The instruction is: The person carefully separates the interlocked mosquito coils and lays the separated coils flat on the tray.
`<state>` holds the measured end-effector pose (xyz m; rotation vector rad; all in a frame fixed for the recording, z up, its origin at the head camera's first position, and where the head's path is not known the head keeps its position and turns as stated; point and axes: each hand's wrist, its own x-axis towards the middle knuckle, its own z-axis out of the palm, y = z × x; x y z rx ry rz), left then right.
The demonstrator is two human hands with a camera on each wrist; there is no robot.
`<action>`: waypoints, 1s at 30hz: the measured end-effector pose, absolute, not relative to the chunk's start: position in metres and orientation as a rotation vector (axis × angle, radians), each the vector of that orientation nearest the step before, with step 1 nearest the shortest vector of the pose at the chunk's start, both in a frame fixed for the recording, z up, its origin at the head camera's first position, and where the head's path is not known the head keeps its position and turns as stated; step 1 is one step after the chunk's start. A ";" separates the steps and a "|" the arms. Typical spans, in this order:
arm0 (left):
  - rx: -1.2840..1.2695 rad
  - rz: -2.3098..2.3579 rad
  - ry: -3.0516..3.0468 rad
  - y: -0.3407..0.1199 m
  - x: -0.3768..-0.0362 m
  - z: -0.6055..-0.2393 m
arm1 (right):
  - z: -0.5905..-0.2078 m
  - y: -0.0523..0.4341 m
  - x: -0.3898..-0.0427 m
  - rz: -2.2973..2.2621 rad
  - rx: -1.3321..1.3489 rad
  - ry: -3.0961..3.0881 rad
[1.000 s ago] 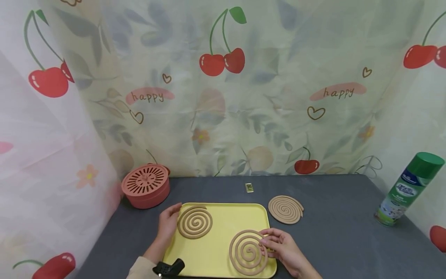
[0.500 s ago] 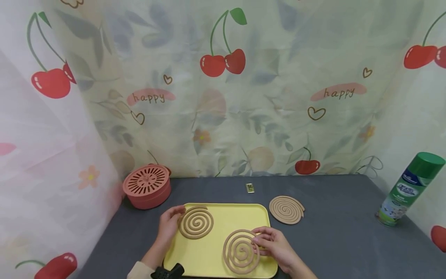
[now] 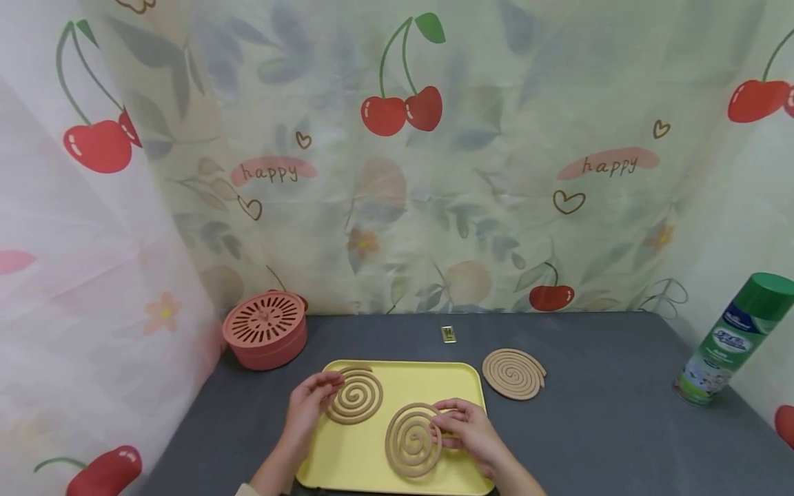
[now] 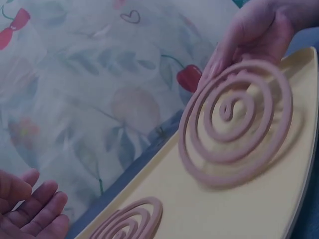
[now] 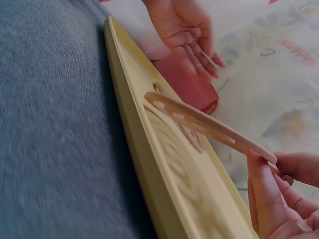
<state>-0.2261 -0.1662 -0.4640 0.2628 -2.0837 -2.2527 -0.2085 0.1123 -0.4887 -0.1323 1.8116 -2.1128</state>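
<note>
Grey table, yellow tray [image 3: 459, 375]: my right hand [image 3: 469, 430] pinches tilted coil [image 3: 412, 441] by its rim (brittle, likely light); left hand [image 3: 310, 403] open.

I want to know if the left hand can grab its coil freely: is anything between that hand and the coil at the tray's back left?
Nothing visible: the left hand lies open right beside the coil on the yellow tray.

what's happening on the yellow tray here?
A person is working with two mosquito coils on a yellow tray. The right hand pinches the nearer coil by its edge, tilted up off the tray. The left hand is open beside the far coil, which lies flat. A third coil sits on the grey table, beside the tray.
</note>
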 end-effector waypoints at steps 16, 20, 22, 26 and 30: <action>0.151 -2.374 -2.041 -0.147 -0.210 -0.466 | -0.506 0.088 -0.213 -2.109 -0.085 1.794; 0.138 -2.396 -2.029 -0.145 -0.207 -0.465 | -0.505 0.084 -0.211 -2.061 -0.087 1.823; 0.142 -2.402 -2.030 -0.145 -0.206 -0.465 | -0.505 0.083 -0.209 -2.033 -0.097 1.844; 0.149 -2.394 -2.046 -0.144 -0.205 -0.464 | -0.505 0.081 -0.206 -1.994 -0.136 1.884; 0.144 -2.382 -2.053 -0.143 -0.204 -0.464 | -0.506 0.076 -0.204 -1.963 -0.171 1.932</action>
